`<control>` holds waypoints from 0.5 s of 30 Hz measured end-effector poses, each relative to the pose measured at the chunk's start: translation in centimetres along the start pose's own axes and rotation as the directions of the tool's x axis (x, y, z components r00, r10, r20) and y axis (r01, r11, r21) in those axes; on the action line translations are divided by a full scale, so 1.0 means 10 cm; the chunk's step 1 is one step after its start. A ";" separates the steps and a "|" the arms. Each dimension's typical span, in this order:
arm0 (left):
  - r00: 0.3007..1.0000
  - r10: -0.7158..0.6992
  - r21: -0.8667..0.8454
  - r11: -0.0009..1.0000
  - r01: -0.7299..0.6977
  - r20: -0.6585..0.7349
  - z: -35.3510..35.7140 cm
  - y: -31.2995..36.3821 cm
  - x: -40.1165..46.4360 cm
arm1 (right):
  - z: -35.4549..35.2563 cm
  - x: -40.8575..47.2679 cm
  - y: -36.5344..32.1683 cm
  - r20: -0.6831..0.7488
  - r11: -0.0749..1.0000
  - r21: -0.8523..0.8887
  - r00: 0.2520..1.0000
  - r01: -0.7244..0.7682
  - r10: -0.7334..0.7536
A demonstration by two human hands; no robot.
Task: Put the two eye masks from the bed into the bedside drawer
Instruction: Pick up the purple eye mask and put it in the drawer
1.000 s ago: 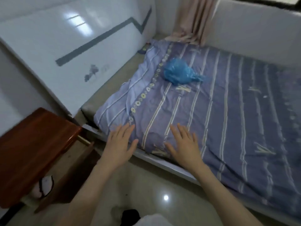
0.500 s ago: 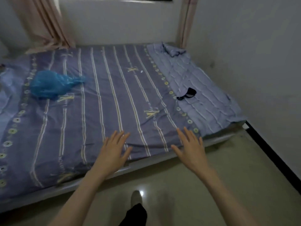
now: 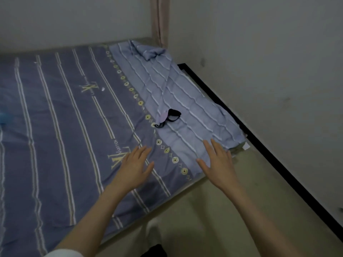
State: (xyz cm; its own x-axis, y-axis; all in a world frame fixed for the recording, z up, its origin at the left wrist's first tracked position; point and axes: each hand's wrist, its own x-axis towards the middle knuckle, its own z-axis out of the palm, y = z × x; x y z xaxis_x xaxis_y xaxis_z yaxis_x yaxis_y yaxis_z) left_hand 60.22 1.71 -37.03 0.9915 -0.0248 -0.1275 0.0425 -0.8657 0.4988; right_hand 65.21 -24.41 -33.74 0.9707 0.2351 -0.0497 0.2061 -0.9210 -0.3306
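An eye mask (image 3: 168,118) with a pale face and black strap lies on the light-blue end of the bed (image 3: 61,127), near its right side. My left hand (image 3: 135,166) hovers flat and empty over the striped sheet, below and left of the mask. Fingers spread, my right hand (image 3: 218,162) is held over the bed's near right corner, holding nothing. Neither hand touches the mask. The bedside drawer is out of view, and I see no second mask.
A wall (image 3: 269,71) runs close along the bed's right side, with a black skirting strip (image 3: 259,141) at its foot. A pink curtain (image 3: 158,19) hangs in the far corner. Beige floor (image 3: 213,219) lies between me and the bed.
My view has swung right from the bedside table and open drawer, across the bed, to its right end. The black-strapped mask is now closer. Both hands stay open, held out in front.
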 end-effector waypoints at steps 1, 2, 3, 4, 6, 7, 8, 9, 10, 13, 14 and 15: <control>1.000 0.010 0.010 1.000 -0.011 0.018 0.01 0.06 0.21 | -0.03 0.17 0.08 -0.002 1.000 0.012 1.000 -0.009 0.009; 0.999 0.018 0.022 1.000 -0.019 0.042 0.04 0.11 0.39 | -0.04 0.32 0.17 0.007 1.000 0.016 1.000 -0.019 0.019; 0.998 0.019 0.028 0.999 -0.021 0.065 0.07 0.15 0.56 | -0.04 0.45 0.26 0.022 0.999 0.015 0.999 -0.029 0.029; 0.997 0.015 0.030 0.999 -0.017 0.080 0.11 0.19 0.73 | -0.04 0.58 0.35 0.038 0.999 0.011 0.999 -0.038 0.038; 0.995 0.000 0.036 0.999 -0.004 0.098 0.22 0.24 1.05 | 0.00 0.85 0.54 0.057 0.998 0.011 0.997 -0.055 0.055; 0.994 -0.012 0.036 0.999 0.008 0.109 0.28 0.25 1.22 | 0.03 1.00 0.64 0.055 0.999 0.005 0.997 -0.053 0.053; 0.992 -0.031 0.027 0.999 0.028 0.123 0.35 0.26 1.39 | 0.07 1.17 0.75 0.065 0.999 -0.012 0.997 -0.044 0.044; 0.989 -0.056 0.012 0.998 0.055 0.137 0.42 0.26 1.58 | 0.11 1.35 0.87 0.097 0.999 -0.033 0.995 -0.032 0.035; 0.985 -0.088 -0.003 0.996 0.089 0.149 0.49 0.26 1.76 | 0.16 1.55 0.98 0.144 0.999 -0.049 0.989 -0.020 0.026; 0.964 -0.211 -0.023 0.976 0.217 0.163 0.72 0.25 2.33 | 0.33 2.18 1.32 0.250 0.999 -0.043 0.968 0.008 0.003; 0.951 -0.267 -0.036 0.961 0.275 0.154 0.80 0.24 2.50 | 0.40 2.39 1.42 0.278 0.999 -0.039 0.960 0.026 -0.014; 0.937 -0.321 -0.054 0.942 0.331 0.137 0.87 0.24 2.66 | 0.47 2.61 1.51 0.304 0.998 -0.039 0.952 0.046 -0.032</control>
State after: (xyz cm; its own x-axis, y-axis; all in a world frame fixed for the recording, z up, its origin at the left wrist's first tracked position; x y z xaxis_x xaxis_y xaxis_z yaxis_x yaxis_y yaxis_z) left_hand 85.67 -5.39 -46.71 0.8986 0.1862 -0.3974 0.3747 -0.7968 0.4740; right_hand 93.11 -30.70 -44.50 0.8801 0.3478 -0.3233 0.2553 -0.9206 -0.2955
